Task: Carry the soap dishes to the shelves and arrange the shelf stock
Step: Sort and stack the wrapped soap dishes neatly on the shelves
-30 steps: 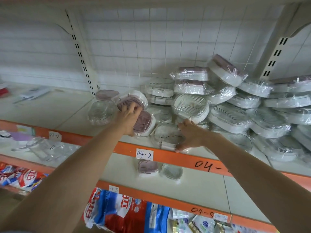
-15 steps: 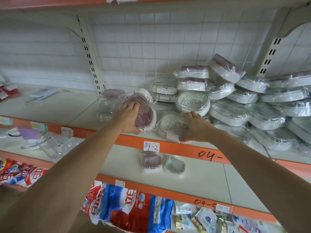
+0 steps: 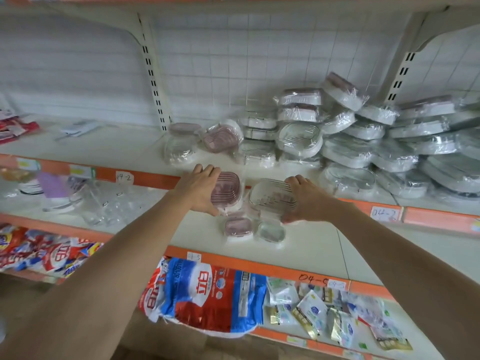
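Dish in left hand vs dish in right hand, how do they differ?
Colour: the pink dish in the left hand has a pink ribbed insert; the clear dish in the right hand has a clear or whitish one.
Size in view: the clear dish looks wider.
Grip: the left hand holds its dish from that dish's left side, the right hand from its right.
Shared: both are rounded-rectangular, ribbed, plastic-wrapped, and held in front of the shelf edge.

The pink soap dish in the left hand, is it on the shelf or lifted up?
Lifted. The left hand grips the pink soap dish in front of the orange shelf edge.
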Demonstrator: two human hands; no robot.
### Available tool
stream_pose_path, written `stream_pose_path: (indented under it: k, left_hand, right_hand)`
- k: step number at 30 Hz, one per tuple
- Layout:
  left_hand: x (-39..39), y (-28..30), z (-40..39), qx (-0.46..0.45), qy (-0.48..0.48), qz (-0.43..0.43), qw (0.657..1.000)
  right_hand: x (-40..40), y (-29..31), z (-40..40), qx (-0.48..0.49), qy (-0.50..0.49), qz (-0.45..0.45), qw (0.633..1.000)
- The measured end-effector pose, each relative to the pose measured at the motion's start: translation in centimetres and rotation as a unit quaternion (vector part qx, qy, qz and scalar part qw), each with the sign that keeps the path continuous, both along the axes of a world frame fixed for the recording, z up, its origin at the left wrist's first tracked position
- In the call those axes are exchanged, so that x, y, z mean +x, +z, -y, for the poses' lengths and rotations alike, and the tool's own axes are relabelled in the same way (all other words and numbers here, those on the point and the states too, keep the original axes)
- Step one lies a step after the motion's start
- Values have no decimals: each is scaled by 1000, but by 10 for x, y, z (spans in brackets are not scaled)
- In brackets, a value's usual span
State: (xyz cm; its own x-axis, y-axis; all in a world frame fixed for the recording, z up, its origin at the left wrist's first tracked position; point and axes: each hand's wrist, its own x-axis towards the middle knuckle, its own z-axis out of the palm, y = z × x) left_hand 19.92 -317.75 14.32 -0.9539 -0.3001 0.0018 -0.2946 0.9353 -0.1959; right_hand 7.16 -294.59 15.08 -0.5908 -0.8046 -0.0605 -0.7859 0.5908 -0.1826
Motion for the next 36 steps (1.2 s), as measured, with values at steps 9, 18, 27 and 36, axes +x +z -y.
stream_pose_path:
  k: [9, 18, 27, 36]
  left_hand:
    - [37, -49, -17, 55, -4, 76, 996]
    - [45, -136, -25, 85, 13, 146, 985]
    - [8, -234, -27, 94, 8, 169, 981]
    - [-64, -305, -12, 119, 21, 140, 983]
  right_hand:
    - [42, -50, -16, 40, -12, 45, 998]
    - [55, -140, -19, 66, -22, 107, 992]
    - [25, -248, -11, 89, -54, 146, 984]
    - [-47, -314, 2, 51, -94, 154, 982]
